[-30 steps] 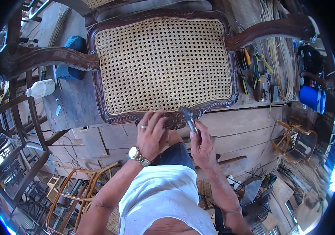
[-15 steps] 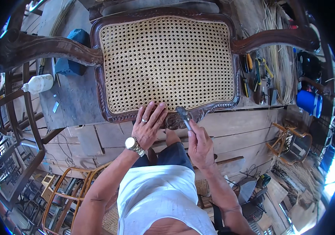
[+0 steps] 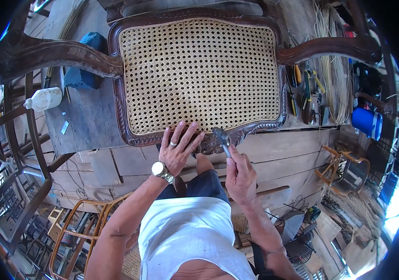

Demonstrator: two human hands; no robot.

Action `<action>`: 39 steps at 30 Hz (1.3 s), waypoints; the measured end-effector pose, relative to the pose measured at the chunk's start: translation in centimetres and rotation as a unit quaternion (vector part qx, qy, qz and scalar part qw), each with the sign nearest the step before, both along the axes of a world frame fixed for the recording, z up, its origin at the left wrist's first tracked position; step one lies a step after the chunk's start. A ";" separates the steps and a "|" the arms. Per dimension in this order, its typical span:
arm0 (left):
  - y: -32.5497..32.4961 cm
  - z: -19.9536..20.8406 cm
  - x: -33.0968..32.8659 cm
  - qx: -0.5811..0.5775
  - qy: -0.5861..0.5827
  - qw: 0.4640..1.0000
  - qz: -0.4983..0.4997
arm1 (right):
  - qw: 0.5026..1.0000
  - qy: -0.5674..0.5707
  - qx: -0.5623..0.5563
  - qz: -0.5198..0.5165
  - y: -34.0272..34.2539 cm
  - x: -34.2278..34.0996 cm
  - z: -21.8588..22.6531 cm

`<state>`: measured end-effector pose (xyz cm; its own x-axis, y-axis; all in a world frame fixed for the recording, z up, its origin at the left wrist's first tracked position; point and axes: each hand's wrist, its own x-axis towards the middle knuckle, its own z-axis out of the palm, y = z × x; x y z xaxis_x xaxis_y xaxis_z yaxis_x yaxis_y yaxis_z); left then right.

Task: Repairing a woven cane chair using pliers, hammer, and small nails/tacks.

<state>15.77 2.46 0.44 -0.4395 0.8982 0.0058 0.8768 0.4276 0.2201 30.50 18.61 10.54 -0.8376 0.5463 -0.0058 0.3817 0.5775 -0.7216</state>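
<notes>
A woven cane panel [image 3: 199, 74] fills a dark carved wooden chair frame [image 3: 121, 112] lying in front of me. My left hand [image 3: 176, 151] rests flat across the near edge of the frame, with its fingers spread and their tips on the cane. It wears a ring, and a metal watch [image 3: 162, 171] circles the wrist. Just to its right, my right hand [image 3: 240, 175] is closed around a hammer [image 3: 227, 148]. The dark hammer head is over the near rim, beside the carved ornament [image 3: 209, 145]. Most of the handle is hidden in the fist.
Curved wooden arms [image 3: 76, 58] stick out at both sides. On the bench [image 3: 83, 126] are a white bottle [image 3: 45, 99], a blue block [image 3: 85, 70], several hand tools [image 3: 308, 88] and cane strands [image 3: 332, 88]. A blue container [image 3: 367, 123] is at right; a rattan chair frame [image 3: 80, 231] stands lower left.
My right hand and the hammer have shifted slightly right and down. The fingers of my left hand have spread a little, the rightmost one moving further right.
</notes>
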 end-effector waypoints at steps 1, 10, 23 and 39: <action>0.1 0.0 0.0 -0.002 0.009 1.000 -0.002 | 1.000 -0.013 0.011 0.003 -0.2 0.2 -0.3; 0.0 -0.1 0.0 0.003 0.012 1.000 0.000 | 0.999 -0.009 0.032 0.003 -0.5 -0.2 -0.8; 0.1 -0.3 0.1 0.026 -0.015 1.000 0.006 | 1.000 -0.003 -0.019 -0.024 -0.8 -0.3 0.4; 0.1 0.0 0.1 -0.004 0.001 1.000 0.003 | 0.897 -0.116 -0.397 -0.158 1.8 0.9 -1.3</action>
<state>15.85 2.58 0.40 -0.4447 0.8957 -0.0017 0.8745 0.4346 0.2153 31.43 20.37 9.26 -0.5676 0.5024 -0.6522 0.6292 -0.2461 -0.7372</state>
